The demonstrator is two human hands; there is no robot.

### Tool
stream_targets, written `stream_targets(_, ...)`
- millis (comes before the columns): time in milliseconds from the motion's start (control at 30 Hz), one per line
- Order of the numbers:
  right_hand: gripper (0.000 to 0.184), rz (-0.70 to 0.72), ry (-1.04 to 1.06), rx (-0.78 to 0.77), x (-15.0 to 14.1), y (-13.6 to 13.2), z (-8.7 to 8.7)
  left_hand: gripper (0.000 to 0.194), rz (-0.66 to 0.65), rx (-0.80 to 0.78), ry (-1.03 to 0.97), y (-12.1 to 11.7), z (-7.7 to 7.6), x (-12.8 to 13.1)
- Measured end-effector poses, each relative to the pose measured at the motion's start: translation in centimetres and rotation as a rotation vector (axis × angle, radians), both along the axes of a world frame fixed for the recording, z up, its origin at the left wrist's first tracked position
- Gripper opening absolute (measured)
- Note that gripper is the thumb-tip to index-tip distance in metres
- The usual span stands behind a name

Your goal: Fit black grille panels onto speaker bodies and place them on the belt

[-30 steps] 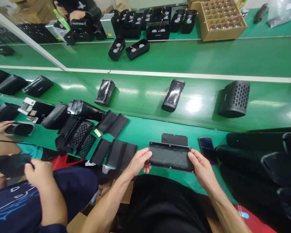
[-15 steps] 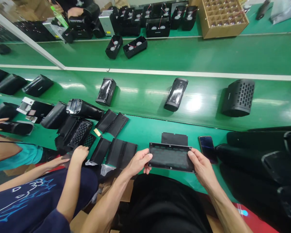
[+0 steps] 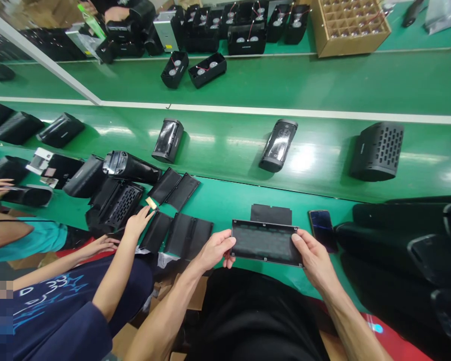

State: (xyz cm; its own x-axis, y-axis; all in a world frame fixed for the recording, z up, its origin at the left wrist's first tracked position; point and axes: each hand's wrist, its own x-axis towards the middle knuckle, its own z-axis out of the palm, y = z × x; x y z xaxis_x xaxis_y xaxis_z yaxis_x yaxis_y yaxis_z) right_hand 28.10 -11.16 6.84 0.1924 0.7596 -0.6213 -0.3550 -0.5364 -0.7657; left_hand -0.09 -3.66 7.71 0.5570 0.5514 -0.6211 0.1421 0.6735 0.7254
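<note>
Both my hands hold a flat black rectangular frame (image 3: 265, 242) by its short ends, just above the green bench. It has a grey mesh-like panel inside. My left hand (image 3: 215, 248) grips the left end, and my right hand (image 3: 313, 259) grips the right end. Right behind the frame lies a flat black plate (image 3: 271, 214). A smartphone (image 3: 322, 231) lies face up beyond my right hand. Several black panels (image 3: 188, 235) lie to the left of my left hand.
A co-worker's hands (image 3: 137, 223) reach among a black speaker grille housing (image 3: 116, 205) and loose panels. Black speaker bodies (image 3: 377, 151) stand on a green conveyor belt (image 3: 225, 90). A cardboard compartment tray (image 3: 348, 25) sits far back. Black padding (image 3: 406, 235) lies at right.
My hands and the frame have stayed nearly still. The speaker bodies on the belt have moved right. The co-worker's hand has moved from the lower left up to the loose panels.
</note>
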Motion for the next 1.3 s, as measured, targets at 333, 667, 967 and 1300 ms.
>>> stream_targets(333,0.036,-0.02,0.021,0.033,0.0,-0.1,0.4,0.048,0.006,-0.006,-0.069,0.0,-0.2,-0.5)
stream_targets(667,0.033,0.05,-0.045,0.096,0.8,-0.8,-0.6,0.044,-0.076,0.077,-0.142,0.2,-0.5,-1.0)
stream_targets(967,0.032,0.08,-0.036,0.093,1.0,-0.7,-0.3,0.044,-0.128,0.135,-0.048,0.5,0.3,-0.9)
stream_targets(1300,0.037,0.05,-0.024,0.056,0.8,-0.6,-0.3,0.045,-0.14,0.142,-0.036,0.5,0.2,-0.8)
